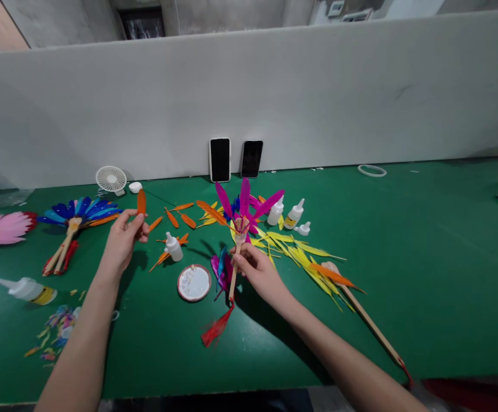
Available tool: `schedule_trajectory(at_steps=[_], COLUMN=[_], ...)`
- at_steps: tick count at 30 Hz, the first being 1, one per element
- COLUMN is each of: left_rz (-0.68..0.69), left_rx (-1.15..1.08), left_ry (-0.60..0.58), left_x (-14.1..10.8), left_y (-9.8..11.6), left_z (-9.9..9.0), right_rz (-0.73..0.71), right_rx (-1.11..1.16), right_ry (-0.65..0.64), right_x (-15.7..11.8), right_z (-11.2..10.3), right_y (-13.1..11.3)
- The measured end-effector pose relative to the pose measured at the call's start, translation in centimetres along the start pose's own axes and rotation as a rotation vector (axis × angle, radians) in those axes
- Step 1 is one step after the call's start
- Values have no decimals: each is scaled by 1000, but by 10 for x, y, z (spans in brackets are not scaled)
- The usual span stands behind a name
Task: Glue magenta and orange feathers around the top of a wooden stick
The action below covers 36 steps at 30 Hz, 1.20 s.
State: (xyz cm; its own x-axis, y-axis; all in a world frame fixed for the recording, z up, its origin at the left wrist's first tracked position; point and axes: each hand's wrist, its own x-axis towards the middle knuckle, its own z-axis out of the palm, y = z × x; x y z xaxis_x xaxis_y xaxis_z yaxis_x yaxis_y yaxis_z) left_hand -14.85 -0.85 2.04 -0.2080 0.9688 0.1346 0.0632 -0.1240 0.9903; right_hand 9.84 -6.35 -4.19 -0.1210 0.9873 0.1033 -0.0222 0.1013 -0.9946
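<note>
Above my right hand (255,268), gripping its handle (234,279), the fan (242,223) looks part-feathered; my left hand (123,236) pinches a loose feather (141,201).

White-edged phone (220,160), dark phone (252,159) propped side by side against pale partition (309,97). Small white electric fan (111,179) left of phones. Pale ring (373,175) on green bench (437,240), right.

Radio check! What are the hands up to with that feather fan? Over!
Left hand: pinching an orange feather, held up. Right hand: gripping the wooden handle of the magenta-feathered fan. White bottle standing between the hands, touching neither.
</note>
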Motion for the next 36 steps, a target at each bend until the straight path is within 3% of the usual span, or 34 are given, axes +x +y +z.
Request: schedule_trajectory(at_steps=[3,6,8,11,16,20,26,36], left_rz=[150,153,79,-103,-403,-438,-483,-344], left_rx=[-114,-202,-207,-264,-468,-495,-522,-387], left_ry=[88,11,-140,-266,-283,-249,-245,-128], left_x=[-7,-23,-38,-59,-72,-71,-71,-71], left_y=[14,32,40,41,17,-1,-9,-11], left_z=[8,21,34,59,91,95,91,97], right_rz=[11,14,12,16,62,95,129,136], right_rx=[14,23,27,63,167,204,185,164], right_ry=[12,25,33,48,57,40,-19,-57], right_x=[1,1,2,3,4,3,2,2], right_z=[-1,-1,-2,-3,-5,-5,-3,-2], right_y=[0,0,0,-1,-3,-2,0,0])
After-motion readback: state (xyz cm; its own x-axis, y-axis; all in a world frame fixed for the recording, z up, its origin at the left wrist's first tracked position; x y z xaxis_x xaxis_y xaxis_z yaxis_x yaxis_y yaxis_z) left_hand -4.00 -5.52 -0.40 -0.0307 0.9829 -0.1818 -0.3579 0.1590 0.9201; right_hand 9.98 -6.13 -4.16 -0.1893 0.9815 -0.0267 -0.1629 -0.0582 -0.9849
